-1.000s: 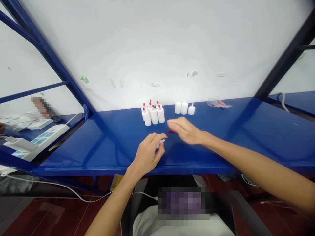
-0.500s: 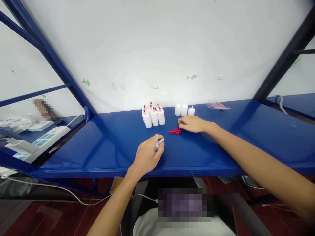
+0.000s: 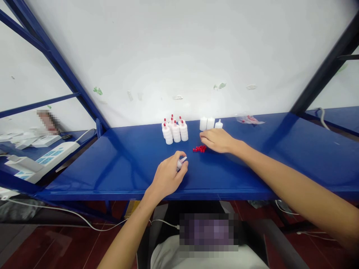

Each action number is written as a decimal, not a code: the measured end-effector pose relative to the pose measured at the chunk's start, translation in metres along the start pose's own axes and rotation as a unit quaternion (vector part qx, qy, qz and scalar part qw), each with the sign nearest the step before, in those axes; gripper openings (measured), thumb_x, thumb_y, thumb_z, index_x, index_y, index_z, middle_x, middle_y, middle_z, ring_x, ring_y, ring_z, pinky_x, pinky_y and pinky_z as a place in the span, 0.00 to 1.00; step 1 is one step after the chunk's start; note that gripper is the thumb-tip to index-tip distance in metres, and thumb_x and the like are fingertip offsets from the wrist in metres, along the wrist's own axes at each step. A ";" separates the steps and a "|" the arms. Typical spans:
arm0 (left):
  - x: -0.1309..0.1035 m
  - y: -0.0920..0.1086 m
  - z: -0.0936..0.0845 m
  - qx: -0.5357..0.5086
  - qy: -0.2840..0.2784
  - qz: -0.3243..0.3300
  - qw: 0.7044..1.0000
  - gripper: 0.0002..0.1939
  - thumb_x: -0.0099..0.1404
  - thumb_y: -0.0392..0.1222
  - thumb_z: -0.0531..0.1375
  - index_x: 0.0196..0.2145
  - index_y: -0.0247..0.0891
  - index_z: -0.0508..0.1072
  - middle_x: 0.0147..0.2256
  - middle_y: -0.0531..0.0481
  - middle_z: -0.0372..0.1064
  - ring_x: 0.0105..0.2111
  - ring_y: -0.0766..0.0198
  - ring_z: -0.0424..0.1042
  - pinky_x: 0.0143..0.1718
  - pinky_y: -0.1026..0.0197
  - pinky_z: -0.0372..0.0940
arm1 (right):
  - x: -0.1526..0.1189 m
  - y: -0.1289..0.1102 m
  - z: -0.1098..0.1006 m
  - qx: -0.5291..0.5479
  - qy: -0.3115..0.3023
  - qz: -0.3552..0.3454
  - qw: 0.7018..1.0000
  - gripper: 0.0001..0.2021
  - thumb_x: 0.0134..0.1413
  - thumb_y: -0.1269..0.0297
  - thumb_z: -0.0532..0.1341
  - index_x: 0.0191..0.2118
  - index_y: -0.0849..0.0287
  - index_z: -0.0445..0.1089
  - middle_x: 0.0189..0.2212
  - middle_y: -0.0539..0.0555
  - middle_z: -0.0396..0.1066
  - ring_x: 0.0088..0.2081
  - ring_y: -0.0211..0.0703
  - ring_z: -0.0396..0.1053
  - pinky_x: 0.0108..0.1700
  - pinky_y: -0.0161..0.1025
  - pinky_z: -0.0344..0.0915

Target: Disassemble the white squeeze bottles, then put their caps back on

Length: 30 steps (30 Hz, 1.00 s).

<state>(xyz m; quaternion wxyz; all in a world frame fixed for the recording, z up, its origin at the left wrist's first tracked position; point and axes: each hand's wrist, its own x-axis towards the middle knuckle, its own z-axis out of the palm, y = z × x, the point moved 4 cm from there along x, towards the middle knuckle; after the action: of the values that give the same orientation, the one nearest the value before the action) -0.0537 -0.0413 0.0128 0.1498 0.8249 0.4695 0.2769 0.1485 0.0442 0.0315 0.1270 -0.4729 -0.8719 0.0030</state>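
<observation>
My left hand is wrapped round a white squeeze bottle; its bare nozzle pokes out between thumb and forefinger, pointing up and right. Just behind a small heap of red caps is my right hand, fingers bent down and drawn together. What they hold, if anything, is hidden. Several white bottles with red-tipped nozzles stand grouped at the back, left of the caps. Behind my right hand are two white bottles whose tops show no nozzle, and one with an uncapped nozzle.
A clear plastic bag with red bits inside lies at the back right of the blue table. The white wall rises behind it. Blue frame posts flank the left side, with a power strip beyond.
My right hand has shifted slightly left and up, away from the caps' right edge to just behind them. My left hand keeps its grip on the bottle, almost unmoved.
</observation>
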 end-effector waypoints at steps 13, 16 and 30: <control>0.000 -0.009 0.000 -0.079 0.043 -0.025 0.996 0.17 0.73 0.47 0.50 0.56 0.40 0.58 0.36 0.51 0.67 0.32 0.63 0.67 0.36 0.60 0.60 | -0.006 -0.030 -0.007 0.154 0.248 -0.076 0.953 0.14 0.65 0.59 0.47 0.28 0.55 0.59 0.24 0.51 0.64 0.26 0.40 0.59 0.32 0.38 0.54; 0.001 -0.010 0.000 -0.077 0.037 -0.027 0.996 0.11 0.75 0.44 0.45 0.43 0.39 0.64 0.33 0.51 0.67 0.31 0.63 0.67 0.37 0.60 0.60 | -0.007 0.031 -0.020 0.076 0.347 0.056 0.933 0.11 0.61 0.59 0.49 0.30 0.55 0.62 0.26 0.54 0.67 0.29 0.44 0.62 0.34 0.41 0.55; -0.001 0.000 -0.008 -0.059 0.062 0.027 0.996 0.12 0.73 0.43 0.50 0.39 0.39 0.71 0.30 0.54 0.69 0.29 0.67 0.65 0.33 0.64 0.57 | -0.015 0.118 -0.013 0.078 0.376 0.321 0.866 0.11 0.56 0.59 0.52 0.26 0.56 0.63 0.24 0.53 0.68 0.29 0.45 0.64 0.33 0.41 0.54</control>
<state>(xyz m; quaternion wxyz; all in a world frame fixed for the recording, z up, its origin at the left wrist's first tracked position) -0.0586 -0.0425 0.0187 0.1615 0.8082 0.4384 0.3585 0.2568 0.0957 0.0263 0.4737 -0.6806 -0.5549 -0.0664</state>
